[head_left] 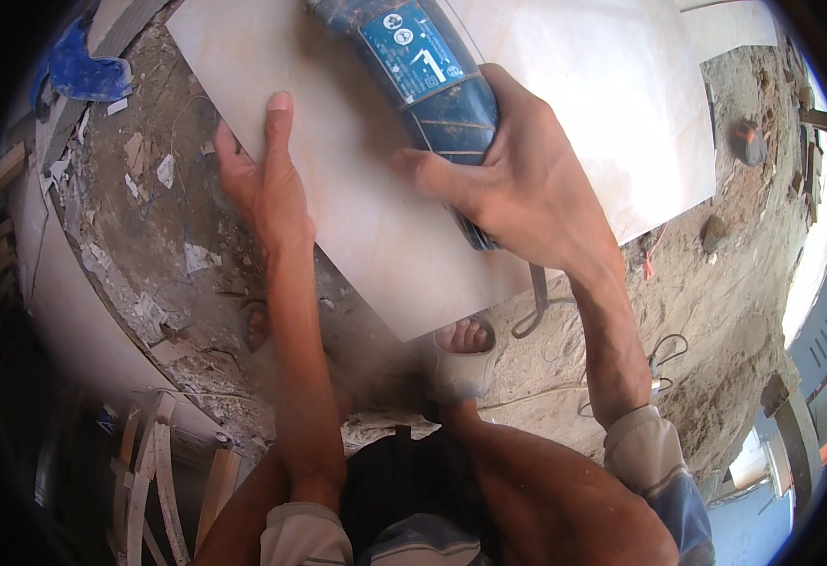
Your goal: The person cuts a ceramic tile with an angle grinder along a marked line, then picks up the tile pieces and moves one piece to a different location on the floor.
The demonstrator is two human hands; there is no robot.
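A large pale, glossy tile (371,245) lies in front of me at an angle. My left hand (267,193) grips its left edge, thumb on the top face and fingers curled over the side and partly hidden. My right hand (531,174) is closed around the rear body of a blue angle grinder (437,99) held over the tile. The grinder's front end is cut off by the upper edge of the view, so its disc is hidden. Its dark cord (539,292) hangs down past the tile's near edge.
Rubble and broken chips (164,170) cover the ground at left, beside a blue cloth-like object (88,71). My sandalled foot (463,349) is just below the tile's near corner. A thin cable (536,389) crosses the dirt. Wooden slats (154,472) stand at lower left.
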